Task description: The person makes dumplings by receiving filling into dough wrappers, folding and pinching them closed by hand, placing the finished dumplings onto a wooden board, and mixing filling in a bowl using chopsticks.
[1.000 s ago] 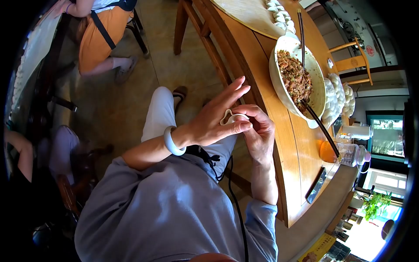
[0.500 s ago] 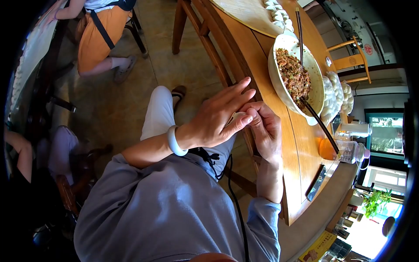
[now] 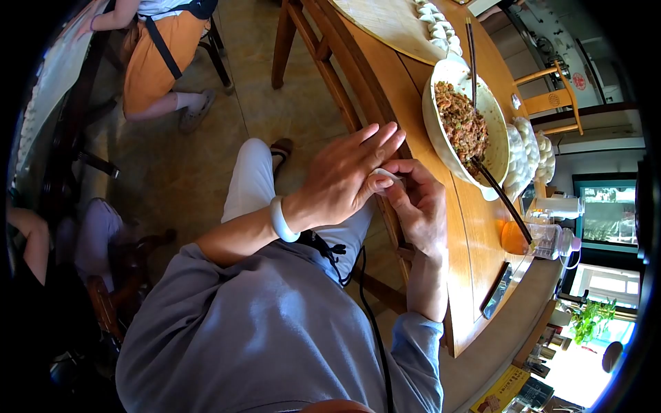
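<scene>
Over the table's near edge, both my hands meet around a small white dumpling (image 3: 390, 176), mostly hidden by fingers. My left hand (image 3: 350, 172), with a pale bangle (image 3: 281, 219) on its wrist, pinches the dumpling with its thumb against the hand while its other fingers stretch out. My right hand (image 3: 418, 199) grips the dumpling's other side between thumb and bent fingers. Beyond them on the table, a large white bowl (image 3: 500, 124) holds minced filling (image 3: 460, 120), with dark chopsticks (image 3: 502, 199) resting in it.
Finished dumplings (image 3: 441, 27) line a round board (image 3: 375, 20) at the table's far end. Bagged white items (image 3: 523, 151), a bottle of amber liquid (image 3: 533, 239) and a phone (image 3: 497, 289) are on the wooden table (image 3: 468, 275). Another person in orange shorts (image 3: 162, 62) is at the upper left.
My left thumb and my right fingers have shifted, so more of the white dumpling shows between them. My left hand's fingers have spread slightly.
</scene>
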Motion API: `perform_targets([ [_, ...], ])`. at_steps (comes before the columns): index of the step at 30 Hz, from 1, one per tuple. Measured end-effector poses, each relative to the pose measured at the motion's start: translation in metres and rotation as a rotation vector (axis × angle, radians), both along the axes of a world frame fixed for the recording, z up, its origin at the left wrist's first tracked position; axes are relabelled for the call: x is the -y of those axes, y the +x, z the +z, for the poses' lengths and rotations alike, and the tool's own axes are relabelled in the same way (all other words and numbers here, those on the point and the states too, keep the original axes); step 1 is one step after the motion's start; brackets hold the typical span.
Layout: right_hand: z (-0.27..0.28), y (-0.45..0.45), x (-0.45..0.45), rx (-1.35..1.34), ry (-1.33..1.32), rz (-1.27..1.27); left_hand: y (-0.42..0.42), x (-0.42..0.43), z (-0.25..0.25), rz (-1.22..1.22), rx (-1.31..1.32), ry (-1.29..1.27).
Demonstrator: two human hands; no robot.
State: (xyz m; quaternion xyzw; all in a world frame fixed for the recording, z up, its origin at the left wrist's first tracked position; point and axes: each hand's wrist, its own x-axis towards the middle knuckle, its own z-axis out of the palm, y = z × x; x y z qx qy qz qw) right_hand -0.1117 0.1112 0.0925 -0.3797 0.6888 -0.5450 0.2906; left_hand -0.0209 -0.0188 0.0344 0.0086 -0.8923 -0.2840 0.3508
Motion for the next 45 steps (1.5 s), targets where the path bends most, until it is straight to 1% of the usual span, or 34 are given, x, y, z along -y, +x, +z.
perform_targets([
  [3,-0.004,-0.005,0.000,0.020,-0.040,0.011,0.001,-0.004,-0.004,-0.186,0.150,0.524],
  [4,-0.008,-0.008,0.000,-0.046,-0.039,-0.005,-0.002,-0.008,-0.006,-0.365,0.049,0.780],
  [6,-0.012,-0.012,0.001,-0.178,-0.038,-0.038,-0.002,-0.009,-0.004,-0.564,0.041,1.254],
  [7,-0.008,-0.010,0.002,-0.362,0.006,-0.072,-0.002,-0.008,-0.003,-0.662,0.039,1.492],
  [9,0.002,-0.001,0.008,-0.727,0.098,-0.140,-0.005,-0.007,-0.008,-0.773,-0.031,1.713],
  [10,-0.002,0.000,0.009,-0.703,0.078,-0.158,-0.007,-0.006,-0.012,-0.828,-0.069,1.823],
  [11,-0.001,0.001,0.010,-0.756,0.035,-0.178,-0.008,-0.005,-0.015,-0.884,-0.110,1.932],
  [12,-0.001,0.003,0.012,-0.809,-0.009,-0.197,-0.008,-0.005,-0.016,-0.878,-0.126,1.980],
  [13,0.000,0.003,0.013,-0.862,-0.053,-0.215,-0.008,-0.004,-0.016,-0.876,-0.126,1.982],
  [16,-0.008,0.000,0.010,-0.843,-0.161,-0.274,-0.006,-0.003,-0.012,-0.883,-0.121,2.009],
  [19,-0.015,-0.005,0.002,-1.006,-0.237,-0.270,-0.004,-0.003,-0.006,-0.933,-0.124,2.062],
  [22,-0.012,-0.004,-0.002,-1.044,-0.169,-0.248,-0.004,-0.004,-0.004,-0.977,-0.140,2.087],
  [27,-0.009,-0.004,0.000,-1.071,-0.197,-0.234,-0.004,-0.003,-0.001,-0.984,-0.131,2.049],
  [29,-0.009,-0.003,-0.002,-1.068,-0.183,-0.209,-0.002,-0.004,-0.001,-0.948,-0.130,2.060],
  [31,-0.006,-0.001,-0.002,-0.984,-0.124,-0.199,-0.003,-0.005,-0.002,-0.940,-0.123,2.056],
  [36,0.000,-0.001,-0.010,-0.940,-0.084,-0.189,-0.007,-0.007,0.000,-0.941,-0.092,2.033],
  [39,0.004,-0.004,-0.020,-0.962,-0.182,-0.279,-0.009,-0.005,0.005,-0.938,-0.075,2.026],
  [40,0.006,-0.004,-0.026,-0.931,-0.181,-0.336,-0.010,-0.004,0.005,-0.939,-0.078,2.020],
  [41,0.002,-0.009,-0.032,-0.897,-0.187,-0.392,-0.010,-0.004,0.006,-0.936,-0.078,2.017],
  [43,-0.014,-0.018,-0.045,-0.535,-0.230,-0.514,-0.011,-0.004,0.009,-0.939,-0.085,2.027],
  [44,-0.021,-0.023,-0.051,-0.476,-0.183,-0.514,-0.012,-0.004,0.010,-0.938,-0.089,2.036],
  [45,-0.016,-0.020,-0.050,-0.539,-0.146,-0.454,-0.012,-0.006,0.011,-0.955,-0.073,2.031],
])
